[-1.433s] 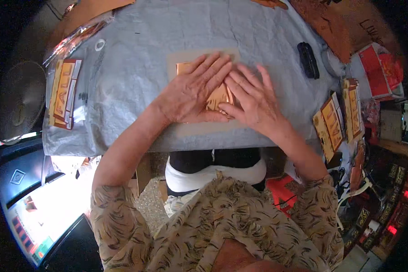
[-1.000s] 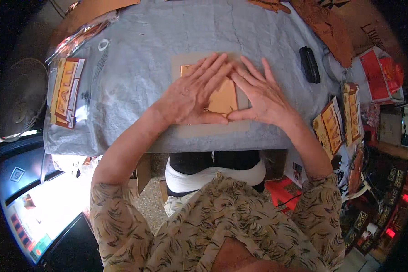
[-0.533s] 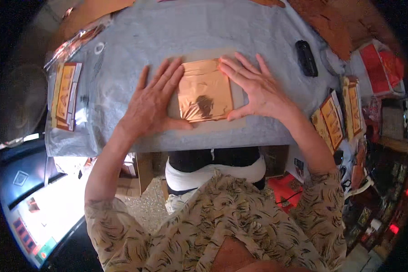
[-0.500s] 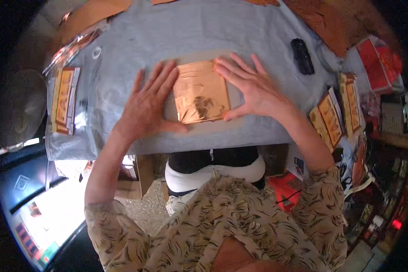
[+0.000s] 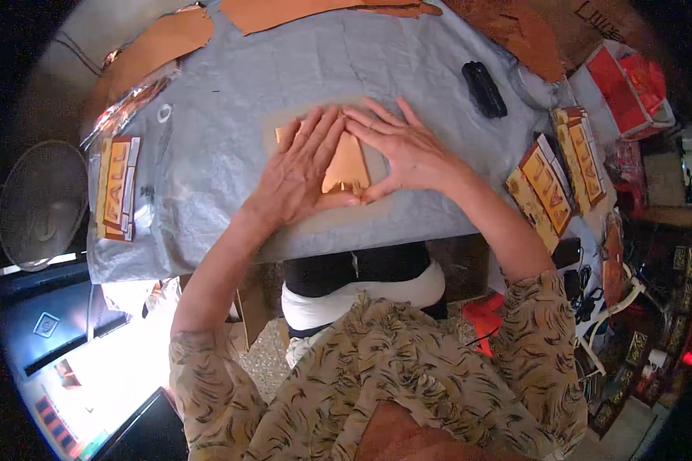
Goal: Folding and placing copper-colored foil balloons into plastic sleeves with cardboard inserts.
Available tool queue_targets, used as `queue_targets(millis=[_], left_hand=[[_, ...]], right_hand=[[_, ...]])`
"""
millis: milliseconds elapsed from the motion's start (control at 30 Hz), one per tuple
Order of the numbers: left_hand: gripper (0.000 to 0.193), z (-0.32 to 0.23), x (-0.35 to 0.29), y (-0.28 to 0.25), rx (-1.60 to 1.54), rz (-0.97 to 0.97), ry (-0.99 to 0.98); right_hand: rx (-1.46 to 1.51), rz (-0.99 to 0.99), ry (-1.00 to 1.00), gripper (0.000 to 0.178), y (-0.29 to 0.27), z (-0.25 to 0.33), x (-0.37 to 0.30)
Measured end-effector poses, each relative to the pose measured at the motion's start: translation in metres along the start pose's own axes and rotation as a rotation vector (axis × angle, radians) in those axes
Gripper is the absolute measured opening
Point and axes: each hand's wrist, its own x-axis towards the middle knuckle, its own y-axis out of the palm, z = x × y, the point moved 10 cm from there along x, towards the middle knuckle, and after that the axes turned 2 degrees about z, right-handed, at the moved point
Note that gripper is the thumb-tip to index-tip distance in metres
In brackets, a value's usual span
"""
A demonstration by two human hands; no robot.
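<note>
A square of shiny copper-coloured foil (image 5: 346,165) lies on the grey cloth in front of me. My left hand (image 5: 296,169) rests flat across its left part, fingers pointing away from me and thumb along the near edge. The foil under that palm is hidden. At the other side, my right hand (image 5: 411,154) is spread, its thumb at the near right corner and its index finger by the far edge. The two hands' fingertips nearly meet at the top, and the thumbs nearly meet below. Neither hand grips anything.
Grey cloth (image 5: 231,84) covers the table. Brown sheets (image 5: 284,11) line its far edge. A black oblong item (image 5: 484,90) lies at the far right. Orange-yellow printed packets (image 5: 118,188) sit left, with similar packets (image 5: 544,188) right, near a red-and-white box (image 5: 619,88).
My left hand has slid right, from the foil's left edge onto its surface, covering much of it. My right hand stays at the right edge. The whole view has shifted slightly.
</note>
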Motion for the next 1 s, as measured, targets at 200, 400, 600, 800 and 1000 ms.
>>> queue_targets(millis=[200, 400, 600, 800, 1000], left_hand=[[0.118, 0.002, 0.000, 0.001, 0.016, -0.046, 0.028], [0.117, 0.003, -0.006, -0.003, 0.030, -0.087, 0.029], [0.116, 0.004, -0.011, -0.004, 0.047, -0.128, 0.028], [0.117, 0.008, -0.011, -0.001, -0.036, -0.128, 0.007], [0.114, 0.009, -0.015, -0.002, 0.008, -0.169, -0.011]], right_hand=[[-0.034, -0.041, -0.024, 0.118, -0.015, -0.001, -0.010], [-0.008, -0.309, 0.469, 0.061, -0.052, -0.037, -0.099], [0.147, -0.463, 0.384, 0.027, -0.033, -0.003, -0.098], [0.174, -0.418, 0.369, 0.014, -0.013, 0.010, -0.091], [-0.153, -0.449, 0.296, 0.013, -0.049, -0.044, -0.005]])
